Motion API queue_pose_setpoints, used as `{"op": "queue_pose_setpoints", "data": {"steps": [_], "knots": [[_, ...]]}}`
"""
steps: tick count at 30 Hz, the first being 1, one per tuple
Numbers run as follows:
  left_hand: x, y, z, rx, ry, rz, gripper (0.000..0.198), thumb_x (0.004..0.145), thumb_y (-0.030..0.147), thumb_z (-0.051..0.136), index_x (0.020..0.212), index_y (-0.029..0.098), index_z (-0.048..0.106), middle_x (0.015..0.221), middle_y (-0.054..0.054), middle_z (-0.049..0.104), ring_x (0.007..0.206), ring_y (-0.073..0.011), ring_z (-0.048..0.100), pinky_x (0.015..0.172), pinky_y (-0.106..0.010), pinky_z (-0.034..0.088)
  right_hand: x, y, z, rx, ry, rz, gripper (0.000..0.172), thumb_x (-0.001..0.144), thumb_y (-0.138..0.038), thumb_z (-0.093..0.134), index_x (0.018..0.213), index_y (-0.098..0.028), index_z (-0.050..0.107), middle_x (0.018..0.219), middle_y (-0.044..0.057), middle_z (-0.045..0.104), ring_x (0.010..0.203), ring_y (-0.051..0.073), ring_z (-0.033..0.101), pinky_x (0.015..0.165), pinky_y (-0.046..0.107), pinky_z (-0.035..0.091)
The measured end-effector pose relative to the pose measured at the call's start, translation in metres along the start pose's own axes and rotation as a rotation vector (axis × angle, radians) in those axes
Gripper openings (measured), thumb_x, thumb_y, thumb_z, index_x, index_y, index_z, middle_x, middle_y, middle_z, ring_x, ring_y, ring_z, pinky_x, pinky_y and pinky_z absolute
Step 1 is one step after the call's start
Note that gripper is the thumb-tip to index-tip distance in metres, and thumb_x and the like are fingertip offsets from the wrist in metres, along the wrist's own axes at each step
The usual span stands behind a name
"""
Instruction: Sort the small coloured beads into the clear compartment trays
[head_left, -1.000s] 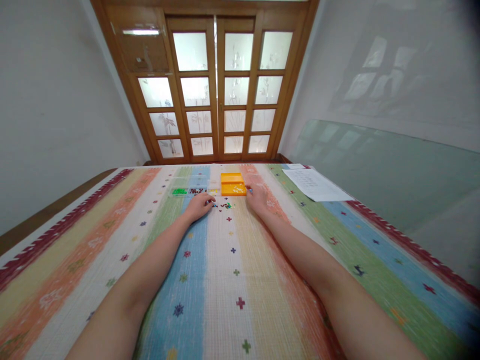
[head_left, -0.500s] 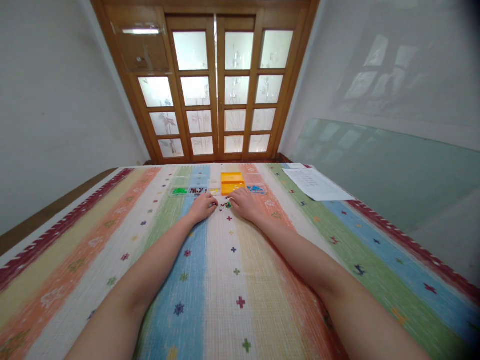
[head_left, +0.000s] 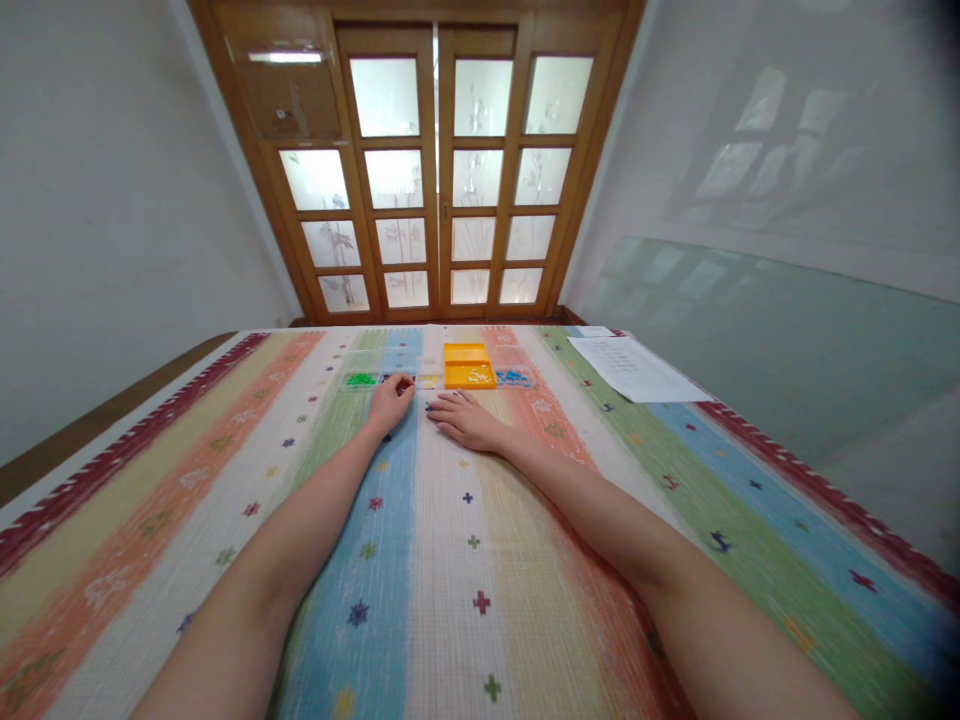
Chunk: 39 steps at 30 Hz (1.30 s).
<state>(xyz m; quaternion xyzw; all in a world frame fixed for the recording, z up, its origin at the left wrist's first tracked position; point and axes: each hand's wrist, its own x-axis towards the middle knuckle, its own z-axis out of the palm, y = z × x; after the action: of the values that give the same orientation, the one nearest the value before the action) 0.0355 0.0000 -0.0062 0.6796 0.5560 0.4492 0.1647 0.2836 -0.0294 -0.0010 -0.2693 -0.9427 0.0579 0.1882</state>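
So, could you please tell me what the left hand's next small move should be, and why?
Probably open the left hand over the dark-bead compartment: its fingertips sit at that compartment's edge, while the right hand lies flat on the cloth.

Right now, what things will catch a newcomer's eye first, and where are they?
First the bright striped cloth catches the eye, then the orange tray at its far middle, in a row with small clear boxes of green and blue beads. In front of them, the left hand reaches to the boxes and the right hand lies flat on the cloth. Behind stands a wooden door with frosted glass.
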Motion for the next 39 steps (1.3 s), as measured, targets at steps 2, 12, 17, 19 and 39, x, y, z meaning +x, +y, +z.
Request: {"op": "queue_pose_setpoints", "data": {"steps": [2,12,17,19,39], "knots": [[0.002,-0.002,0.0,-0.025,0.018,-0.013,0.016,0.09,0.025,0.061,0.098,0.019,0.073,0.094,-0.005,0.076,0.08,-0.0194,0.066,0.08,-0.031,0.051,0.001,0.0,0.0,-0.005,-0.027,0.005,0.042,0.112,-0.039,0.044,0.147,-0.031,0.063,0.153,0.006,0.061,0.15,0.027,0.043,0.128,0.055,0.022],[0.012,-0.022,-0.002,-0.21,0.128,-0.166,0.024,0.091,0.029,0.063,0.106,0.017,0.077,0.095,-0.007,0.077,0.076,-0.0179,0.067,0.072,-0.028,0.054,0.0,-0.001,-0.004,-0.025,0.037,-0.029,0.038,0.111,-0.035,0.045,0.134,-0.022,0.072,0.134,0.013,0.068,0.128,0.027,0.058,0.116,0.049,0.039],[0.015,-0.026,-0.004,-0.316,0.167,-0.286,0.035,0.092,0.024,0.057,0.123,0.016,0.073,0.111,-0.01,0.079,0.07,-0.0143,0.068,0.069,-0.027,0.057,-0.001,0.008,0.002,-0.02,0.037,-0.023,0.039,0.112,-0.033,0.042,0.134,-0.022,0.072,0.138,0.01,0.068,0.134,0.026,0.056,0.12,0.051,0.035],[0.015,-0.026,-0.004,-0.334,0.172,-0.318,0.041,0.093,0.021,0.054,0.13,0.015,0.07,0.117,-0.011,0.078,0.066,-0.0126,0.066,0.068,-0.027,0.057,-0.001,0.01,0.004,-0.027,0.039,-0.03,0.039,0.112,-0.033,0.041,0.134,-0.022,0.072,0.137,0.011,0.069,0.134,0.026,0.056,0.12,0.05,0.036],[0.002,-0.006,-0.006,0.071,-0.063,-0.025,0.033,0.097,0.022,0.053,0.12,0.019,0.076,0.111,-0.008,0.079,0.097,-0.0222,0.072,0.095,-0.035,0.056,-0.01,0.053,-0.008,-0.041,0.573,0.567,0.048,0.109,-0.03,0.033,0.133,-0.016,0.071,0.138,0.016,0.068,0.127,0.028,0.06,0.112,0.046,0.043]]}}
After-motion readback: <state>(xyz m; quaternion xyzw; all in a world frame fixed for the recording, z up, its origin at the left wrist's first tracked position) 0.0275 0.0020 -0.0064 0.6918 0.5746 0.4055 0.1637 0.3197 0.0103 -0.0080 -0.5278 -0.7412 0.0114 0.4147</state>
